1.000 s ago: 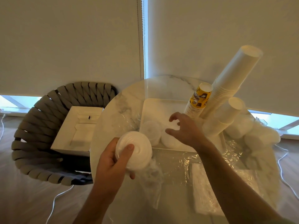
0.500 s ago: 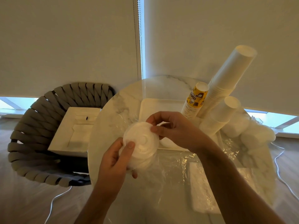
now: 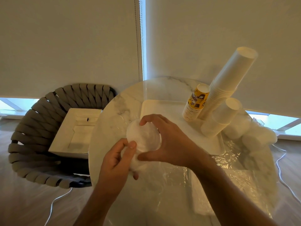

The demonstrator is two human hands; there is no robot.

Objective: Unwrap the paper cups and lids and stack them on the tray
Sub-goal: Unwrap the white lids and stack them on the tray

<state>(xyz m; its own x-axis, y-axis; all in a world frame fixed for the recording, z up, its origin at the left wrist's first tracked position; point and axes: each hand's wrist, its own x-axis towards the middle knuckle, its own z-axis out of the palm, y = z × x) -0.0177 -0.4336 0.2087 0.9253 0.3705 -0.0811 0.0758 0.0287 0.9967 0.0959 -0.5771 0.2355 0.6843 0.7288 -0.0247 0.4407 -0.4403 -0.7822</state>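
Now your left hand (image 3: 116,162) and right hand (image 3: 164,142) both grip the stack of white lids (image 3: 143,137) over the tray (image 3: 162,106).

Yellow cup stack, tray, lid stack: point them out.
yellow cup stack (image 3: 196,102), head view, printed side of the top cup
tray (image 3: 164,108), head view, bare floor near the far rim
lid stack (image 3: 145,136), head view, top lid's face

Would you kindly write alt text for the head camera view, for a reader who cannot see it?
Both hands hold a stack of white lids above a round marble table: the left hand grips it from below, the right hand curls round its top. Behind, paper cup stacks stand on a white tray; a woven chair sits left.
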